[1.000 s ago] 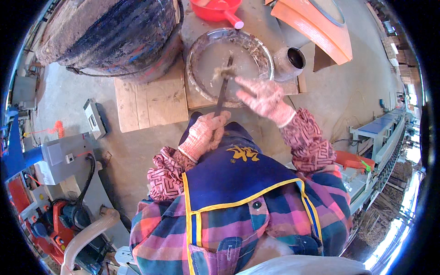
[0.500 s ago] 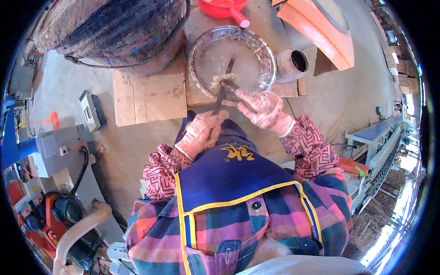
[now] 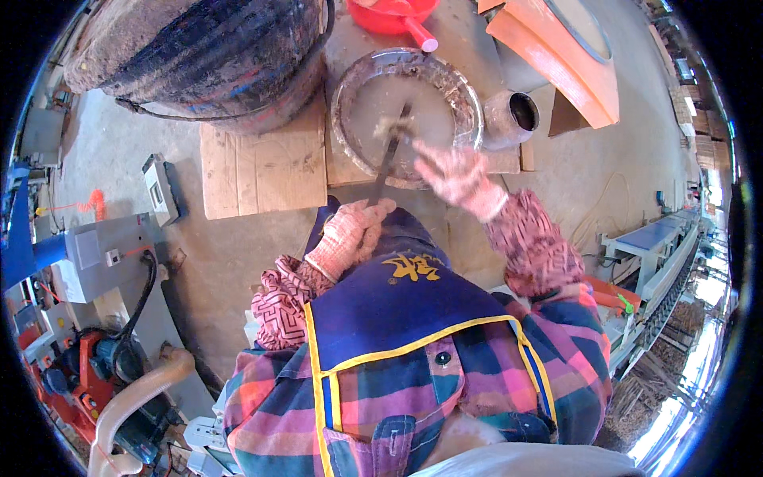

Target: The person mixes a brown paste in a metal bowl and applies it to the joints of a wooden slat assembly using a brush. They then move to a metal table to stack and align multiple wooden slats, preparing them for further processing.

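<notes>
Both my hands wear pale pinkish work gloves. My left hand (image 3: 350, 234) is closed around the near end of a long, dark, narrow bar (image 3: 385, 171), which slants away over a round metal basin (image 3: 343, 139). Cloudy greyish liquid fills the basin. A brush (image 3: 395, 129) with pale bristles rests against the bar near its far end. My right hand (image 3: 461, 176), smeared by motion, grips the brush's short dark handle over the basin's near right rim. What the bar is made of cannot be told.
Left of the basin, a large dirt-crusted black bucket (image 3: 230, 71) stands near cardboard (image 3: 266, 175). Behind sits a red dipper (image 3: 393, 14). A grimy can (image 3: 505, 119) and an orange curved piece (image 3: 552, 52) are at right. Machinery (image 3: 103, 254) stands left, a conveyor (image 3: 652, 238) right.
My right hand has shifted slightly away from me and to the right, moving the brush farther along the bar. My left hand keeps its hold in nearly the same place.
</notes>
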Demonstrator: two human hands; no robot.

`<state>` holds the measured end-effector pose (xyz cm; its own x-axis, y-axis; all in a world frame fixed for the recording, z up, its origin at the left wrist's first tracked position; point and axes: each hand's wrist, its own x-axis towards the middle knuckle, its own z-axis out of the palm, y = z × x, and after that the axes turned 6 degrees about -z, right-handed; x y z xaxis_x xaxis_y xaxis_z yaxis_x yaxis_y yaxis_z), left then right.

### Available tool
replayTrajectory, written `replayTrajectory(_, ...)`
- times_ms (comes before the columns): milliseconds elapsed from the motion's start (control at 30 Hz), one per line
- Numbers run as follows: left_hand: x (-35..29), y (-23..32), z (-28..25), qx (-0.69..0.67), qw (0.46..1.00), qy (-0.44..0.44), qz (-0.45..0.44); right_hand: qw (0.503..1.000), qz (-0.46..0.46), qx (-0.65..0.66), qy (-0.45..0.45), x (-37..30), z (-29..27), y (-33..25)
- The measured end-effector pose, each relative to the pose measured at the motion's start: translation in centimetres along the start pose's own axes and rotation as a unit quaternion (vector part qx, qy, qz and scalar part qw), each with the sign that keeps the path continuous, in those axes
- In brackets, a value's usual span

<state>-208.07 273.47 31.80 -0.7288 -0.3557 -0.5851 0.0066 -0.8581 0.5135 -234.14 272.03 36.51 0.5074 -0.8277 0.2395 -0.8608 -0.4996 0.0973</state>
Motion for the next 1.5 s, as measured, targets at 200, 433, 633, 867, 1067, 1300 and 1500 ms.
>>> replayTrajectory(200, -0.5, -0.6, 1.4, -0.206, 0.978, 0.033, 0.017, 0.999, -0.002, -0.016, 0.033, 2.0, 1.7, 1.7)
replayTrajectory(433, -0.6, -1.1, -0.2, -0.311, 0.95, -0.022, -0.01, 0.999, 0.024, -0.037, -0.002, 1.4, 1.9, 0.5)
replayTrajectory(633, -1.2, -2.6, 0.3, 0.316, 0.91, 0.173, 0.204, 0.99, 0.123, -0.062, -0.033, 3.1, 4.2, 6.0)
replayTrajectory(867, -2.2, -2.6, 0.0, 0.556, 0.718, 0.403, 0.116, 0.895, 0.349, 0.279, -0.008, 2.5, -0.8, 4.8)
replayTrajectory(1067, 0.1, -1.2, 0.0, 0.538, 0.752, 0.372, 0.078, 0.977, 0.101, 0.187, -0.029, -1.8, 3.3, -1.1)
replayTrajectory(1300, 1.1, -2.1, -0.3, 0.529, 0.765, 0.357, 0.086, 0.991, 0.109, -0.045, -0.067, 3.0, 5.6, 4.9)
replayTrajectory(1500, 0.3, -1.9, -2.3, 0.505, 0.768, 0.378, 0.106, 0.997, -0.017, -0.032, 0.064, -1.2, 2.0, -4.2)
